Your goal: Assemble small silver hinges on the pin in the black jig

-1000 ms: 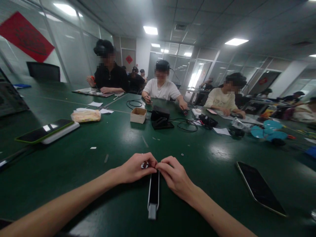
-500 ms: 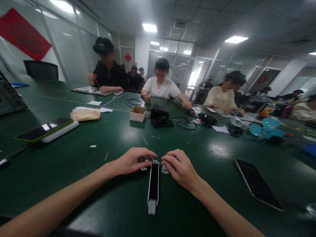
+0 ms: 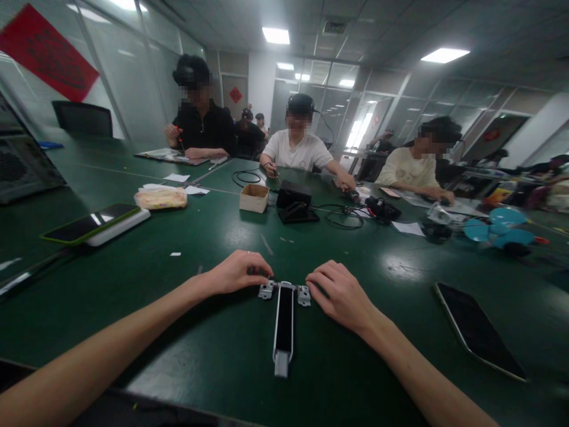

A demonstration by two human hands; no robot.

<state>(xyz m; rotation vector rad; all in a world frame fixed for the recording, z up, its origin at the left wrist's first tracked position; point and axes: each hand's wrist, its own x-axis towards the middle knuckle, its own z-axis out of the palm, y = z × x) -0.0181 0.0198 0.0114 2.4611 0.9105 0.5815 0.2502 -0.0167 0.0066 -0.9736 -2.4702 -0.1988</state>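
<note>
A narrow bar [image 3: 284,320] with a black strip and silver edges lies lengthwise on the green table before me. Small silver metal brackets stick out at its far end, one left [image 3: 266,290] and one right [image 3: 304,295]. My left hand [image 3: 240,271] is at the left bracket, thumb and forefinger tips nearly meeting by its outer edge; anything between them is too small to make out. Beside the right bracket is my right hand [image 3: 342,290], fingers bent and thumb apart, with nothing visible in it. Whether its fingertips touch the bracket is unclear.
Right of my hand lies a dark phone [image 3: 478,332]; another phone [image 3: 91,224] rests on a white block at left. Farther back are a small open box [image 3: 253,199], a black stand [image 3: 296,204], cables and blue fan blades [image 3: 500,228]. Three people sit across the table.
My hands have moved apart, outward from the bar, uncovering both brackets. The camera view has shifted slightly, so the bar appears a little farther right.
</note>
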